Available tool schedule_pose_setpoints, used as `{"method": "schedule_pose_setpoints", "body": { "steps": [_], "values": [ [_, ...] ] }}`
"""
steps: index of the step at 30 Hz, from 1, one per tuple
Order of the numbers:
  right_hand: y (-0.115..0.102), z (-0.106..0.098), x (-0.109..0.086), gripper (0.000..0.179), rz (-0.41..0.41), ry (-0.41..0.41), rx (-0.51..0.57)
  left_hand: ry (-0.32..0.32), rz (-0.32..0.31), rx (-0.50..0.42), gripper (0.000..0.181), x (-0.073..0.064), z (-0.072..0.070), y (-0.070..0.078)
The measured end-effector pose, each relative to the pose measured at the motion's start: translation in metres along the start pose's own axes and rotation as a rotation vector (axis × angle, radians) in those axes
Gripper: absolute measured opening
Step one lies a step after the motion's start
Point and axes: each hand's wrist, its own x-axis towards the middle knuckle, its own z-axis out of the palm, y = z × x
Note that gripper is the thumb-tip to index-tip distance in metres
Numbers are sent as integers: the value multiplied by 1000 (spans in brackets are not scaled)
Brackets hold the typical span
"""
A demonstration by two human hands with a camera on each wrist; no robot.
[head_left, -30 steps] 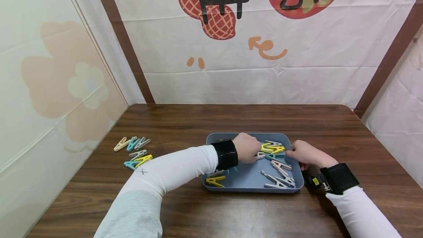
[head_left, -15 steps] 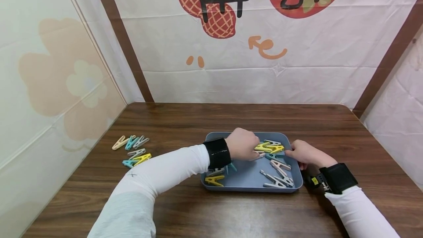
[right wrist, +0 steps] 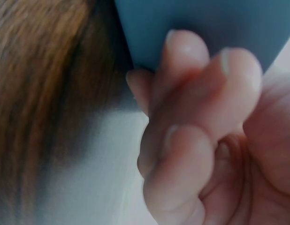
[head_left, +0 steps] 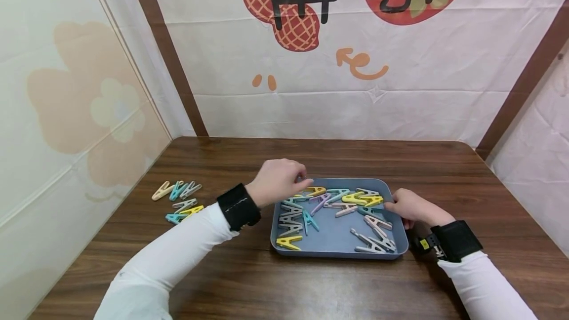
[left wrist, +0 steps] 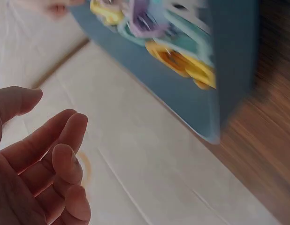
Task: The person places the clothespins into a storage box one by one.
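Note:
A blue-grey tray holds several clothespins in yellow, teal, purple, pink and grey. Just above its back left corner is my left hand, fingers loosely curled. Nothing lies between that thumb and the fingers in the left wrist view. My right hand grips the tray's right side, thumb at the rim and fingers bent against the outer wall. A pink clothespin lies near the tray's middle, beside a purple clothespin. More grey clothespins line the left side.
On the left of the wooden table lies a loose group of clothespins, among them a cream clothespin and a yellow clothespin. A printed white cloth hangs behind the table.
My left hand has left the pink clothespin in the tray and moved left to the back left corner, uncovering the clothespins beneath. My right hand stays on the tray's right side.

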Motion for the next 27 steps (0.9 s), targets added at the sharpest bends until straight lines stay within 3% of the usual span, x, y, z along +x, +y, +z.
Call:
{"method": "schedule_pose_setpoints", "body": {
  "steps": [7,15,20,27],
  "values": [
    [-1,2,-1,22,5,14,-19,40,-238,-90,24,-28,0,-46],
    [0,2,0,24,3,21,-8,25,-447,-94,31,-69,-9,-123],
    [0,1,0,22,13,18,-4,-31,-545,-118,35,-95,-19,-160],
    [1,2,1,23,16,23,-1,-182,-630,-111,46,-118,-16,-183]
  ]
}}
